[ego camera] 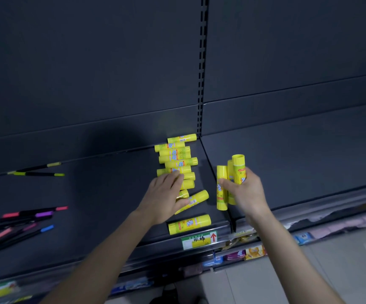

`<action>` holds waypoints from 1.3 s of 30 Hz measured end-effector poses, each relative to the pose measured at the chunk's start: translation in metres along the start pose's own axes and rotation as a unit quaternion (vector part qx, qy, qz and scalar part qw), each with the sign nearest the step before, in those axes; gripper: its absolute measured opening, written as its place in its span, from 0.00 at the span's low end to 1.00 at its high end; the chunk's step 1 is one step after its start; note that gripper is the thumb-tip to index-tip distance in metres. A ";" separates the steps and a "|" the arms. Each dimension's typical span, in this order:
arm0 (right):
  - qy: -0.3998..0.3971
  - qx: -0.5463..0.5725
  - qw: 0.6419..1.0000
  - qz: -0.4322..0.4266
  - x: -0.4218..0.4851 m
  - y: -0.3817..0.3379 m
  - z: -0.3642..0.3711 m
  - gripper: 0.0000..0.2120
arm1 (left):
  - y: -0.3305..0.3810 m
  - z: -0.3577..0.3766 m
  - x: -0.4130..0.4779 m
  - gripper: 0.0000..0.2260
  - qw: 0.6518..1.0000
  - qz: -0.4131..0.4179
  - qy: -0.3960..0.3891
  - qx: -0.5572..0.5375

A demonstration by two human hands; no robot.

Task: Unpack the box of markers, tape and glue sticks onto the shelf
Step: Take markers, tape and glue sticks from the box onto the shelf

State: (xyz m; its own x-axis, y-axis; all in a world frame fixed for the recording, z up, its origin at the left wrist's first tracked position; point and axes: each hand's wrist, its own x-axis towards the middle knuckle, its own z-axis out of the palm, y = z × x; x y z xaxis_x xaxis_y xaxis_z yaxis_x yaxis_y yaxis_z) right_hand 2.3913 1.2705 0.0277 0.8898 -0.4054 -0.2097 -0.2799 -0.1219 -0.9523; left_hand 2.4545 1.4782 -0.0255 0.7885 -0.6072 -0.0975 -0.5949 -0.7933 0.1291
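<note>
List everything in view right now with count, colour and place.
loose glue sticks: about eleven, yellow, lying in a row, centre
held glue sticks: three, yellow, upright, right of the row
yellow-tipped markers: two, black, back left
mixed markers: count unclear, black with pink, purple, blue ends, front left
shelf: one, dark grey, under all these
price label: one, green, white and yellow with red arrow, shelf's front edge
packets: several, mixed colours, blurred, lower shelves
left hand: flat on the loose glue sticks
right hand: gripping the held glue sticks

Dim light, soft shadow on shelf (103,194), blurred, warped edges
</note>
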 end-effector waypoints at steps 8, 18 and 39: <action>-0.008 -0.004 1.000 -0.002 0.005 -0.001 0.008 0.07 | -0.002 0.008 0.000 0.35 0.996 -0.033 -0.018 -0.083; -0.054 -0.012 0.998 -0.023 0.013 -0.011 0.038 0.09 | -0.027 -0.005 -0.020 0.28 0.985 -0.078 0.044 -0.146; -0.190 -0.432 0.838 -0.274 0.087 -0.063 0.227 0.15 | -0.156 -0.012 -0.063 0.15 0.921 -0.230 0.176 -0.260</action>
State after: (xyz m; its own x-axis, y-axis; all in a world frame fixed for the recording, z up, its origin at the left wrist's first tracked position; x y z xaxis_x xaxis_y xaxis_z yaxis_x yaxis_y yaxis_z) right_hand 2.5680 1.4482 0.0189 0.9747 0.2236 -0.0052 0.1978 -0.8728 -0.4462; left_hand 2.4996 1.6410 -0.0275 0.9946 -0.0881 0.0554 -0.1035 -0.7794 0.6179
